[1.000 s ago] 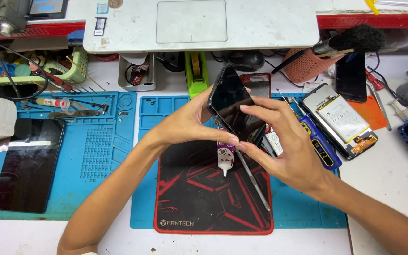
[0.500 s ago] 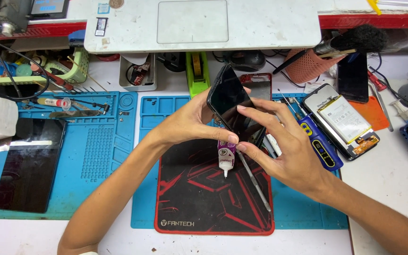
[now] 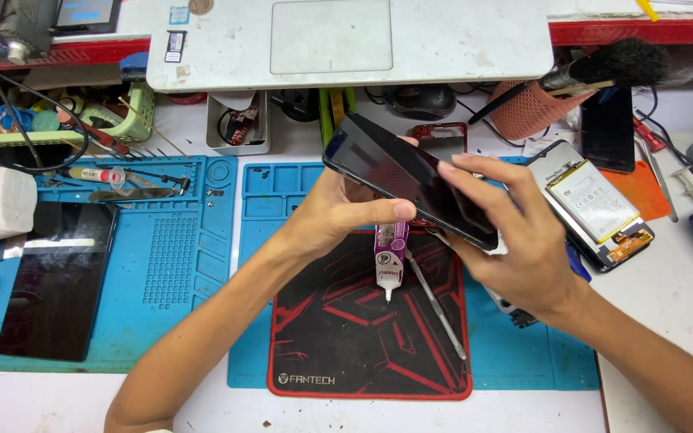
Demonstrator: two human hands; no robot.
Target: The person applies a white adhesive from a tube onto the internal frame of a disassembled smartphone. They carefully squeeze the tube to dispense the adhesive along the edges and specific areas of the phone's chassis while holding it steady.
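Dark tablet flat on blue mat at left; left hand pinching black phone from below, above purple glue tube on black-red pad; right hand gripping phone's right end; opened phone on worktop at right.

1. The phone is held above the small mat, between the left hand and the right hand.
2. A glue tube and a metal tool lie on that mat, tube left of tool.
3. A tablet lies far left on the worktop.
4. An opened phone lies right of the hands.
5. A laptop sits behind everything.
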